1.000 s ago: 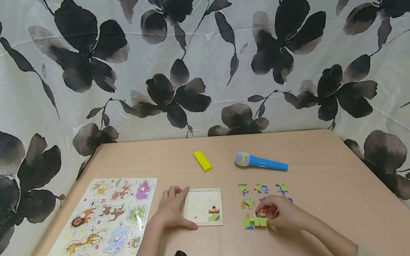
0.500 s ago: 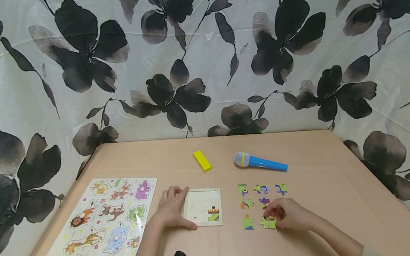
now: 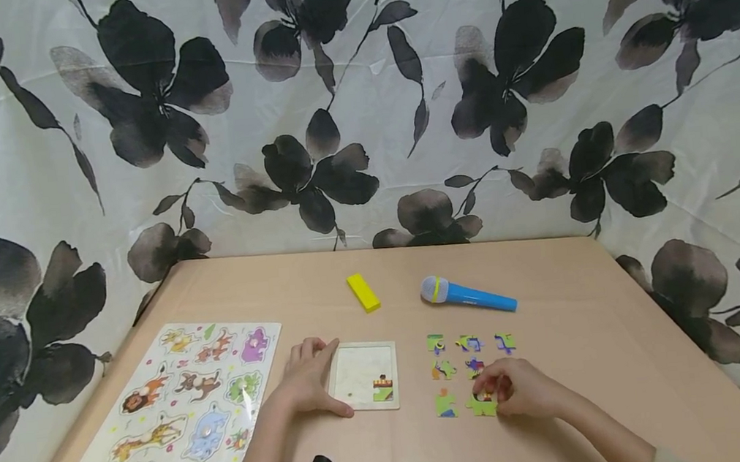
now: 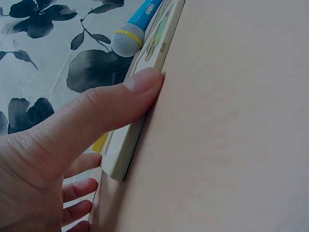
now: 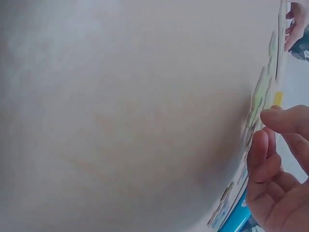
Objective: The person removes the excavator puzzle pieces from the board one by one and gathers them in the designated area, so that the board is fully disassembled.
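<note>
A square white puzzle board lies on the table, one piece set in its lower right corner. My left hand holds its left side, thumb at the near edge and index finger at the far corner. In the left wrist view the thumb presses the board's edge. My right hand pinches a green puzzle piece at the near end of the loose pieces, its fingers hiding part of it. Several other puzzle pieces lie in rows beside and beyond it.
A sheet of animal pictures covers the table's left side. Beyond the board lie a yellow block and a blue toy microphone. Flower-patterned cloth hangs behind the table.
My right hand has shifted the green piece a little to the right, away from the piece on its left. The left hand stays at the board.
</note>
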